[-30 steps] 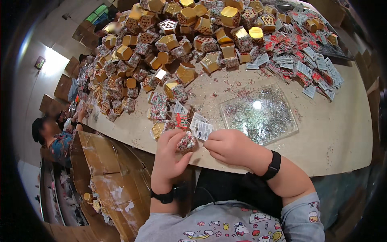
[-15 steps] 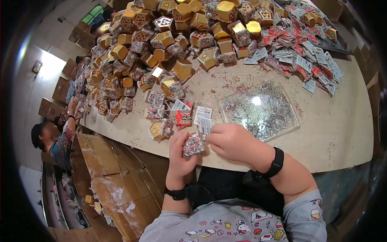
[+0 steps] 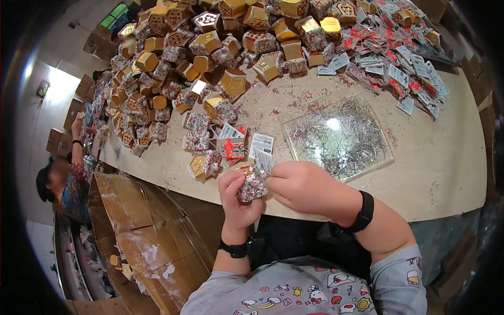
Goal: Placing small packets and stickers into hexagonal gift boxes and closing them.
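Observation:
A small ornament coated in red, green and white beads, with a bit of gold at its top, sits in the curled fingers of my left hand. Against its right side, my right hand has thumb and fingertips pinched together. Whatever lies between those fingertips is too small or hidden to make out. Just beyond the hands are white printed tags and a red-and-green striped card. A gold-faced beaded ornament rests to the left of them.
A clear shallow tray of thin metal pins stands right of the hands. Gold and beaded ornaments are heaped at the far left, tags at the far right. Loose beads dot the table. Cardboard stands left; a co-worker sits beyond.
The ornament in my left hand has been turned, so gold now shows at its top. My right hand stays pinched at its side. The co-worker's arm has risen.

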The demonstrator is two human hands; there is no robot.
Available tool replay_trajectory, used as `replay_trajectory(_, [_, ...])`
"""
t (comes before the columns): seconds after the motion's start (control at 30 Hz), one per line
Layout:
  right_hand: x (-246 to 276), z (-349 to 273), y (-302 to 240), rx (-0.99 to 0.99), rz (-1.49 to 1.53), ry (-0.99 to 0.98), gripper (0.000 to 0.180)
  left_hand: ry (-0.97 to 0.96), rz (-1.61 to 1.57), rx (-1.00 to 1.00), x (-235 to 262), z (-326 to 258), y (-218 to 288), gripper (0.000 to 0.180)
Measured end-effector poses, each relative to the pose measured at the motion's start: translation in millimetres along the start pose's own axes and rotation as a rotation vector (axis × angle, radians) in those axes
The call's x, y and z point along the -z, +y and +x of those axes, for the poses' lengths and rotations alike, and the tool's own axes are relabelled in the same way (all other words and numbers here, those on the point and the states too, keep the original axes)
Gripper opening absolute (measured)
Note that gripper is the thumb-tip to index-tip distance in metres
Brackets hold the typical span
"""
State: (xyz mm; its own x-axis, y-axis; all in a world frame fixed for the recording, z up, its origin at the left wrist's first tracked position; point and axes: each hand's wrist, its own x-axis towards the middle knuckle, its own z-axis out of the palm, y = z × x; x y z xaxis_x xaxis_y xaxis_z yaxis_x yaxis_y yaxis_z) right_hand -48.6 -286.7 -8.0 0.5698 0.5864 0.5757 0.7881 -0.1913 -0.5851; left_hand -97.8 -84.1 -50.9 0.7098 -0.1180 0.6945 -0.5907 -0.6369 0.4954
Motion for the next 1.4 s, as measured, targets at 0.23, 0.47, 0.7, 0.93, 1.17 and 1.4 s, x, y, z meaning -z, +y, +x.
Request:
replay_trajectory(0.23, [0.5,0.2,-0.6,-0.025,-0.009,-0.018,0.009,0.019,0.046,-0.028,-1.4,-0.4,1.0,0.057])
replay_trajectory(0.47, [-1.3,-0.9,1.2,-0.029,0.012,-0.008,0.007,0.03,0.118,-0.057,-1.2,-0.3,1.8,0.057])
replay_trajectory(0.7, [0.4,0.5,-0.1,-0.059,0.015,-0.009,0.009,0.05,0.127,-0.043,-2.7,-2.8,1.8,0.057])
replay_trajectory(0.93, [-0.7,-0.3,1.8,-0.062,0.012,-0.03,0.009,0.043,0.137,-0.079,-3.5,0.3,3.1,0.058])
replay_trajectory(1.17, [-0.2,-0.3,0.2,-0.112,0.022,-0.056,0.01,0.045,0.172,-0.111,-4.2,0.6,4.2,0.058])
replay_trajectory(1.4, [-3.2,-0.6,0.3,-0.145,0.054,-0.051,0.008,0.071,0.242,-0.17,-2.6,-1.5,5.3,0.056])
